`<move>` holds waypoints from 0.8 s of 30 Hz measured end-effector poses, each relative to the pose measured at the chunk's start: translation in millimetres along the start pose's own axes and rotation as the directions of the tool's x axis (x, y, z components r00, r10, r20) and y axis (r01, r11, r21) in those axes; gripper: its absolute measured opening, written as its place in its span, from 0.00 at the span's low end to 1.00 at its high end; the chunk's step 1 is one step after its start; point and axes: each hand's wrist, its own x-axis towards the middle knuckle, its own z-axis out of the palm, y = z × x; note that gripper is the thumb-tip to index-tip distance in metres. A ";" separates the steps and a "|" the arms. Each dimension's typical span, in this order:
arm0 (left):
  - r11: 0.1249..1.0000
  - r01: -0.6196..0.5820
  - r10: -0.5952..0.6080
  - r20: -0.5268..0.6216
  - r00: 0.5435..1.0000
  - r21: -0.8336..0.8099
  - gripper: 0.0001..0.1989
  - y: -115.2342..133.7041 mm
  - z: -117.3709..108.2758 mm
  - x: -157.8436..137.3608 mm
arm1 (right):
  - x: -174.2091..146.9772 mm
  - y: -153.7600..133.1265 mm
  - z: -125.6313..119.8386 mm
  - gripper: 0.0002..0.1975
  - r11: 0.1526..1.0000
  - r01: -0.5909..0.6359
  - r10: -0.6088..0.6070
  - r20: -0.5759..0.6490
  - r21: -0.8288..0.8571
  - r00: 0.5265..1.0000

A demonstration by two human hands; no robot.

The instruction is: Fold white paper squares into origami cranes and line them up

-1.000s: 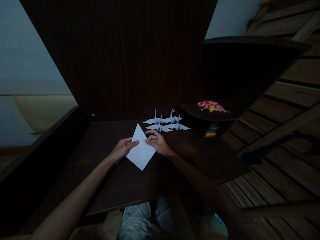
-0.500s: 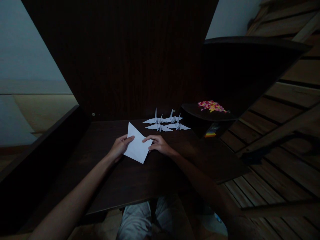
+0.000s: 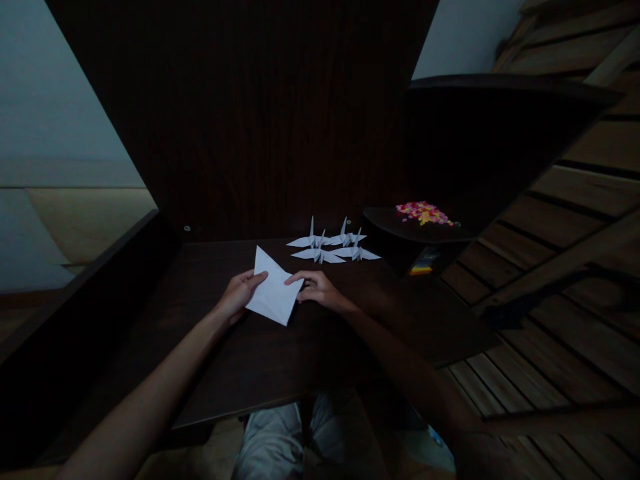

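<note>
A white sheet of folded paper (image 3: 275, 297), roughly diamond-shaped, is held between both hands above the dark table. My left hand (image 3: 240, 295) is closed on its left side, thumb on top and the fingers hidden beneath. At the right corner my right hand (image 3: 319, 291) pinches the paper, its index finger lying over the upper face. Just beyond the hands stand several white origami cranes (image 3: 318, 255) in two close rows, wings spread and necks pointing up.
On a low corner shelf (image 3: 385, 220) at the right lies a heap of small pink, red and yellow pieces (image 3: 425, 212). A dark upright board (image 3: 270, 133) backs the table (image 3: 225, 387). A raised side panel (image 3: 100, 280) bounds the left, and wooden slats (image 3: 565, 333) fill the right.
Both hands still hold the paper in nearly the same place. The paper has shifted and tilted very slightly. The cranes have not moved.
</note>
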 end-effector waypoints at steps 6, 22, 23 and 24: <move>1.000 0.020 -0.019 0.017 1.000 -0.013 0.05 0.8 -0.2 -0.5 | 2.2 1.6 1.9 0.14 1.000 -0.015 0.015 -0.020 0.003 1.000; 1.000 0.015 -0.010 0.197 0.980 -0.021 0.13 -6.9 -1.4 -0.7 | 9.8 10.6 1.3 0.07 0.960 0.114 -0.159 -0.163 -0.255 0.974; 0.999 0.013 -0.006 0.200 0.980 -0.034 0.14 -6.4 -1.3 -1.2 | 10.3 11.6 1.0 0.07 0.959 0.112 -0.160 -0.175 -0.259 0.971; 0.999 0.008 0.001 0.205 0.979 -0.046 0.14 -5.9 -1.2 -1.9 | 10.7 12.8 0.8 0.07 0.960 0.108 -0.160 -0.188 -0.259 0.969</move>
